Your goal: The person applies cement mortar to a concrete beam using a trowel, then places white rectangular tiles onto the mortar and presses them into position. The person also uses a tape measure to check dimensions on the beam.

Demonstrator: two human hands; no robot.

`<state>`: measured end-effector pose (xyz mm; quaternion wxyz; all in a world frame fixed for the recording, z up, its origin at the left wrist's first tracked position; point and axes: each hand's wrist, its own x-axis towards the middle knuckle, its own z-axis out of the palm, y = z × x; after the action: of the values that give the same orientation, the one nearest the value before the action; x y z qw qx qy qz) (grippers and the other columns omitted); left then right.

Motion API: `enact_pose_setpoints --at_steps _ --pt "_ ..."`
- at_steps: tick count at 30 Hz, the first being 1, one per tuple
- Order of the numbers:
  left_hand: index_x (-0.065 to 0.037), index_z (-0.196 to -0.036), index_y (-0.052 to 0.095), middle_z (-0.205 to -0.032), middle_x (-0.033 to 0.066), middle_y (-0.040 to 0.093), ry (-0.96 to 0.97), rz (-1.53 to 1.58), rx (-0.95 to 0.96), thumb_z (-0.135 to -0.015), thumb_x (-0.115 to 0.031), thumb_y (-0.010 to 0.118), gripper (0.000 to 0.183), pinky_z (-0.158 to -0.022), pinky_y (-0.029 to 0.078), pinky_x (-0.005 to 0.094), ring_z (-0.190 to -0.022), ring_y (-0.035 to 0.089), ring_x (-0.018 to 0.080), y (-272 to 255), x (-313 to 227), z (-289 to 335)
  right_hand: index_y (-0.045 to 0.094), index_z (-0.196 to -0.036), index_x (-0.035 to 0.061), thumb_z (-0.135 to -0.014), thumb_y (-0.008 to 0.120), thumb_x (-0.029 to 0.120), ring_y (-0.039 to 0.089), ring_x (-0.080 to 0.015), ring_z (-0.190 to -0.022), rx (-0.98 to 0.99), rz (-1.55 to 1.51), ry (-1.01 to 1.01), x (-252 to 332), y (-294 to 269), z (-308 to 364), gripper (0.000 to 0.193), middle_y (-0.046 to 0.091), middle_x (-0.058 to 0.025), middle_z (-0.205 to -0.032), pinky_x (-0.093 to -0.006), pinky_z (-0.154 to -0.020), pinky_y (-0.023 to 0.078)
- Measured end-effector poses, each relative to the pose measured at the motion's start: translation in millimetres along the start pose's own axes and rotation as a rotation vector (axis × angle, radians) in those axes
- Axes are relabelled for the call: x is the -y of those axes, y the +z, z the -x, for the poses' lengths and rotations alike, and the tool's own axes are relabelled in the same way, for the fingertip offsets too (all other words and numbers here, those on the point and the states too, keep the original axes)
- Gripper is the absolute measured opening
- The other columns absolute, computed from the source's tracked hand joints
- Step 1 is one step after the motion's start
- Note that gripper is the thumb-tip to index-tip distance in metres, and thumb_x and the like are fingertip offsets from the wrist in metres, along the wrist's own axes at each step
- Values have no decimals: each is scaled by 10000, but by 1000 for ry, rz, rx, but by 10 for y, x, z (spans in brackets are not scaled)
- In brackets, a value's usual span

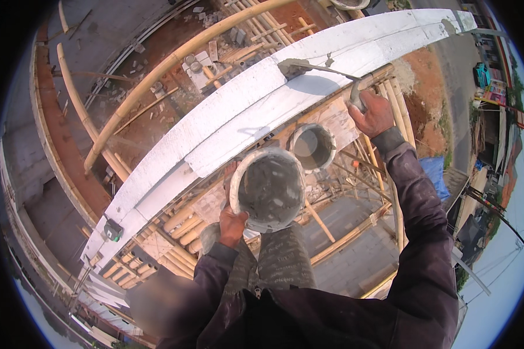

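Head view: what's the biggest thing there?

The white wall [227,119]. It runs from lower left to upper right, bowed by the lens. Beyond its far edge a long bamboo pole [174,59] slants in much the same direction.

And the buckets?

The bigger bucket [234,189] is just off the wall's near edge, in front of the person's legs, mouth up. Grey mortar [271,189] shows inside; I can't tell how deep. The left hand [233,227] has its fingers together, clamped on the lower left of the bucket. What else bears its weight is hidden.

The other one?

The smaller bucket [332,139] sits up and to the right of it, also near that edge. There's something grey in it, but wet mix or water, I can't say.

Now the trowel [356,96]. Which way does it point?

Left, and a little toward the far edge. Its long axis crosses the wall at a slant. The handle end is by the near edge, with the right hand [372,113] closed tight around it.

And the blade?

It's seen almost edge-on. Its tip is at a mortar patch [289,67] close to the far edge; touching or just above, I can't tell.

Anything smaller?

A tape measure [112,230], on the wall near its lower left end.
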<state>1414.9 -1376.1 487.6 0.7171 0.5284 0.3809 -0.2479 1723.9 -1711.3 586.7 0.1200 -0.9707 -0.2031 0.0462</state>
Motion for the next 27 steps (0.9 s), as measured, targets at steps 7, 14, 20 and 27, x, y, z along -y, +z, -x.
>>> enact_pose_setpoints --at_steps 7,14,20,27 --pt "34 -1043 649 -934 28 673 6 -55 4 -790 66 559 271 -703 485 263 -783 610 95 -67 93 -22 580 -895 30 -821 655 318 609 -428 -714 71 25 72 73 -187 31 306 616 -219 -738 -514 -626 469" --pt "6 -967 643 -824 -29 609 -26 -47 -46 -777 59 592 204 -620 433 249 -699 538 70 -91 44 36 576 -872 15 -848 621 363 613 -437 -719 93 60 130 155 -107 -23 351 613 -229 -715 -525 -634 473" --pt "24 -1046 648 -881 -6 640 -58 -91 -57 -779 62 577 280 -656 455 258 -729 564 82 -161 40 59 583 -835 -36 -884 604 399 633 -377 -628 160 -58 330 172 -158 -115 439 604 -218 -654 -474 -569 481" --pt "27 -1107 640 -966 24 675 -11 -148 -47 -776 73 542 348 -752 487 273 -824 614 106 -183 30 41 568 -768 35 -958 571 389 476 -117 -350 381 -1153 908 610 -233 -111 402 532 -31 -531 -242 -312 355"
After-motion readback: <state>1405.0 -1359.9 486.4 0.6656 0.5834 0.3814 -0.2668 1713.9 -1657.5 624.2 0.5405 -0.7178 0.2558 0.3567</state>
